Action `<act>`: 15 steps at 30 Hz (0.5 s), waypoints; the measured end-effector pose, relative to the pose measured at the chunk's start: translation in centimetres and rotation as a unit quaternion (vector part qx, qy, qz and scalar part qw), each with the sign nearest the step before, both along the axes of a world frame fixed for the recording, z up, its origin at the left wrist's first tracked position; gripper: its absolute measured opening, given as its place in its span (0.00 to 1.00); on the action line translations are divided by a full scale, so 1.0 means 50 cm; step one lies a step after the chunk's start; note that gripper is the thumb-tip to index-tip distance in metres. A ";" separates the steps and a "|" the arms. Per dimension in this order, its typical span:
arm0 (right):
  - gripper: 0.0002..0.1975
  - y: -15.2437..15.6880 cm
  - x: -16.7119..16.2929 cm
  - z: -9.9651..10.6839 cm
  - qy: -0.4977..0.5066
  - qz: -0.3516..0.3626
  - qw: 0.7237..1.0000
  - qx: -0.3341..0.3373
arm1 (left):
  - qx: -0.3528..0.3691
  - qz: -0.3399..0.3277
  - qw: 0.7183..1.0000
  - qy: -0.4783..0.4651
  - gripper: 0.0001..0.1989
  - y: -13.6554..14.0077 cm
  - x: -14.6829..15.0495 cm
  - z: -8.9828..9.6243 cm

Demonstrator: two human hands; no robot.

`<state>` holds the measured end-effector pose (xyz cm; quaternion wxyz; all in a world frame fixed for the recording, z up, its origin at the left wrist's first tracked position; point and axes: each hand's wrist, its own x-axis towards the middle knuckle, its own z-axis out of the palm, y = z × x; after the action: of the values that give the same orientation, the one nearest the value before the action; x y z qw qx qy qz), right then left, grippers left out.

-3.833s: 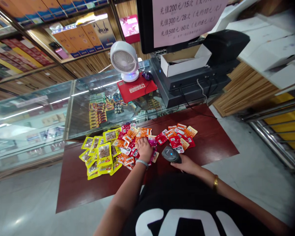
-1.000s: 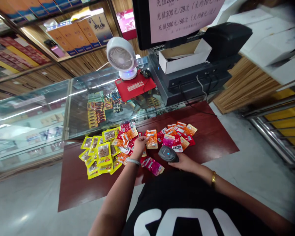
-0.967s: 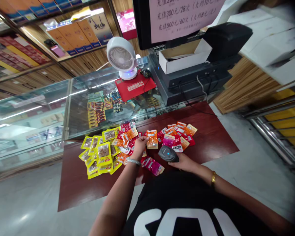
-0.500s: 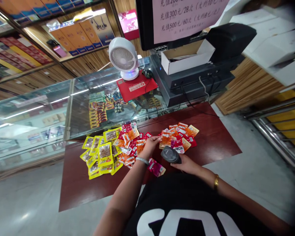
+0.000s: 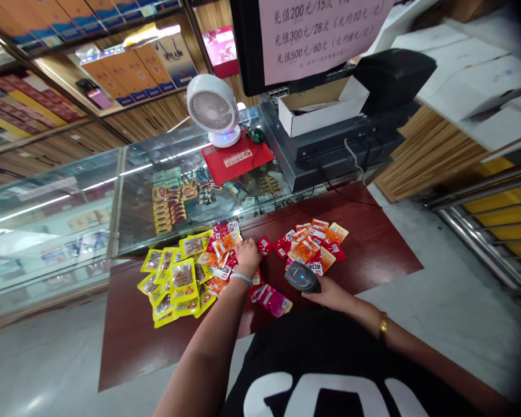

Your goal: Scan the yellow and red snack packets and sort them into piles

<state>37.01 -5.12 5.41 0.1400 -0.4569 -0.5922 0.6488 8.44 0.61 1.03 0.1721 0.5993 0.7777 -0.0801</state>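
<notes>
My right hand (image 5: 333,293) is closed around a dark barcode scanner (image 5: 303,277), which shows a small blue light on top. To its left, my left hand (image 5: 247,255) reaches down onto the middle pile of red and orange snack packets (image 5: 226,246). Its fingers look apart on the packets, and their tips are partly hidden. Beyond the scanner lies a second heap of red and orange snack packets (image 5: 304,251). Purple-red packets (image 5: 275,300) rest near the table edge by my body. Yellow snack packets (image 5: 183,280) are piled at the left.
The packets lie on a reddish-brown tabletop (image 5: 369,243). Behind it stands a glass display counter (image 5: 139,202) with a white fan (image 5: 212,107), a red mat (image 5: 237,159) and a mouse. A monitor (image 5: 247,52) and an open white box (image 5: 325,113) stand at the back right.
My left hand has moved left, from the right heap to the middle pile. An orange packet near its fingers earlier now lies on the right heap. The scanner's blue light now shows.
</notes>
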 end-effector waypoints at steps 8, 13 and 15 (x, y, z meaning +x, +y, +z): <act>0.29 0.018 -0.017 0.031 0.066 -0.033 0.997 -0.008 | -0.012 0.003 0.991 -0.135 0.25 -0.031 0.029 0.018; 0.28 0.029 -0.026 0.048 0.071 -0.036 0.997 -0.009 | -0.005 0.038 0.987 -0.154 0.22 -0.059 0.029 0.026; 0.27 0.030 -0.029 0.049 0.069 -0.027 0.997 -0.008 | -0.008 0.054 0.985 -0.162 0.20 -0.067 0.025 0.034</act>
<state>35.57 -3.64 7.85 0.1941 -0.4282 -0.5636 0.6792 9.70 -2.74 2.75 0.3043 0.5602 0.7702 0.0212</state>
